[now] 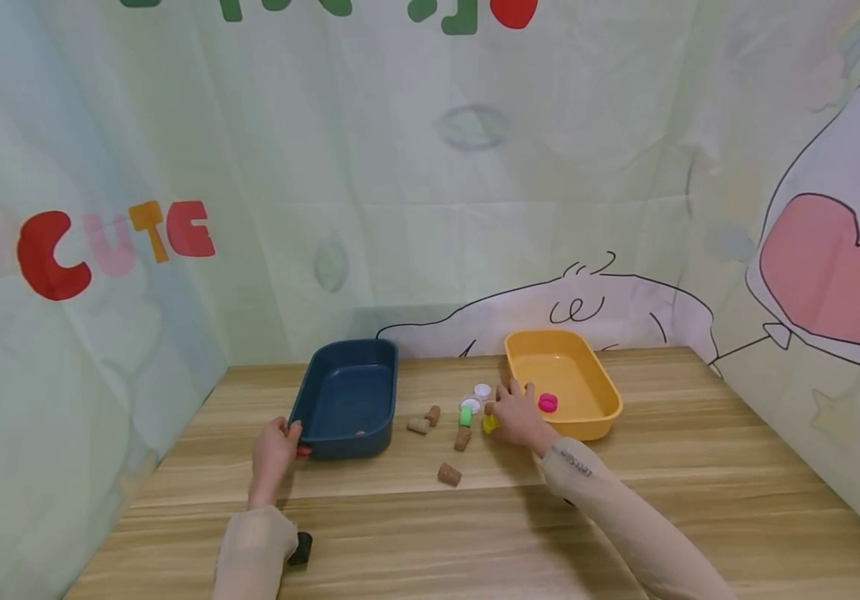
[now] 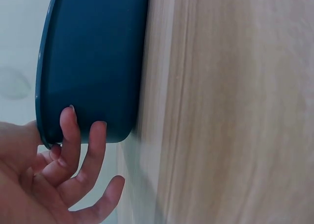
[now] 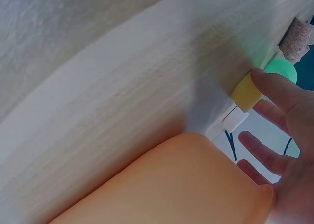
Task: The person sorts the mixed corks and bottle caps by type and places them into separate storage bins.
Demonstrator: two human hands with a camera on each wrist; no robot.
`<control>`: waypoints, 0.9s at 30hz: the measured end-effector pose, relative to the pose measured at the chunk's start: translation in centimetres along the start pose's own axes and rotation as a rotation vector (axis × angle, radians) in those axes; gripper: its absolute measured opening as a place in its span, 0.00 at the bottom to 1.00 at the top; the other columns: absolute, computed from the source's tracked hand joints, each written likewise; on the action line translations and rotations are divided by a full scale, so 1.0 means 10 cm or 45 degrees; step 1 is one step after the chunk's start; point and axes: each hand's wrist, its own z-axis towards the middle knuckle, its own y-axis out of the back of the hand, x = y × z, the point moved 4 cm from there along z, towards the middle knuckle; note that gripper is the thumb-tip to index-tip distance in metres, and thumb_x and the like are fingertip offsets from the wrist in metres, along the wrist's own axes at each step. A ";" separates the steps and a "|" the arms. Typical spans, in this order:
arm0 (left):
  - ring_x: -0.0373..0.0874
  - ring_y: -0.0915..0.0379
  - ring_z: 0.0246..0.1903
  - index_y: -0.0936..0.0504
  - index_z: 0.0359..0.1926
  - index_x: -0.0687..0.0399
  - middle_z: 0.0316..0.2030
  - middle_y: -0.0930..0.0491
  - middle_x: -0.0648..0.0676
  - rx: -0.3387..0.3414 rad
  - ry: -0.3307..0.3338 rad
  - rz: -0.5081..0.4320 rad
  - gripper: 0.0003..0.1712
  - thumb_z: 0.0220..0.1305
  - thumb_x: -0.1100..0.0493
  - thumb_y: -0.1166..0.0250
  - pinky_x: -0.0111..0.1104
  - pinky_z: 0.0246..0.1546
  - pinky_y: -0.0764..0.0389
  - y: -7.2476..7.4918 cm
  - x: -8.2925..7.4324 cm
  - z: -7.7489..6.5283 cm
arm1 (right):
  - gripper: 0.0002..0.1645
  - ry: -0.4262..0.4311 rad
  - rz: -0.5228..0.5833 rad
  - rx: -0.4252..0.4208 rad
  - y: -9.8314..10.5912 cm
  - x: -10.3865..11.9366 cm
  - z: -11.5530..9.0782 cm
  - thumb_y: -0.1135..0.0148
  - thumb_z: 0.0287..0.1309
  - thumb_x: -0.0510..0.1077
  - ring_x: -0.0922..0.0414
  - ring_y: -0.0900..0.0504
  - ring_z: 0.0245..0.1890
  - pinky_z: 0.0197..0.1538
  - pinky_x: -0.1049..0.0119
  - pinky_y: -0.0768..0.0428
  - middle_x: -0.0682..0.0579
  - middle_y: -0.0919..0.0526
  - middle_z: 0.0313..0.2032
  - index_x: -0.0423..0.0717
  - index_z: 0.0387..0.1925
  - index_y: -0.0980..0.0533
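My left hand [image 1: 275, 454] holds the near left corner of a dark blue bin [image 1: 355, 387]. In the left wrist view its thumb goes behind the rim and the fingers lie against the outer wall. At the yellow-orange bin [image 1: 561, 375], my right hand [image 1: 522, 419] pinches a yellow bottle cap [image 3: 247, 92] between thumb and forefinger, low by the table; the other fingers are spread. Beside it are a green cap [image 1: 466, 416] and white caps [image 1: 482, 391]. A pink cap [image 1: 547, 402] lies inside the yellow-orange bin. Something small and pale shows in the blue bin.
Several corks lie between the bins: one cork [image 1: 462, 438] by the green cap, another cork [image 1: 449, 474] nearer the front, and a pair of corks [image 1: 418, 426] near the blue bin. A printed curtain [image 1: 430, 208] stands behind the wooden table [image 1: 400, 542].
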 end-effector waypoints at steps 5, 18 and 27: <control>0.51 0.20 0.20 0.45 0.18 0.58 0.20 0.21 0.66 0.006 0.018 -0.004 0.18 0.65 0.62 0.54 0.28 0.21 0.29 0.00 0.01 0.00 | 0.16 0.008 -0.006 -0.008 0.01 0.01 -0.01 0.31 0.42 0.49 0.44 0.34 0.47 0.51 0.38 0.39 0.44 0.25 0.42 0.50 0.37 0.20; 0.50 0.20 0.19 0.44 0.17 0.58 0.19 0.20 0.66 -0.016 0.004 -0.005 0.18 0.64 0.62 0.54 0.28 0.20 0.29 0.00 0.03 0.02 | 0.16 0.022 -0.070 -0.047 -0.01 0.02 -0.01 0.31 0.42 0.50 0.46 0.34 0.45 0.49 0.41 0.38 0.45 0.25 0.40 0.51 0.36 0.20; 0.48 0.20 0.17 0.43 0.17 0.57 0.18 0.20 0.65 0.000 0.011 -0.025 0.18 0.65 0.62 0.53 0.36 0.27 0.22 0.00 0.02 0.01 | 0.16 0.017 -0.063 -0.045 -0.02 0.01 -0.01 0.31 0.42 0.50 0.47 0.34 0.45 0.49 0.40 0.38 0.45 0.25 0.40 0.51 0.37 0.20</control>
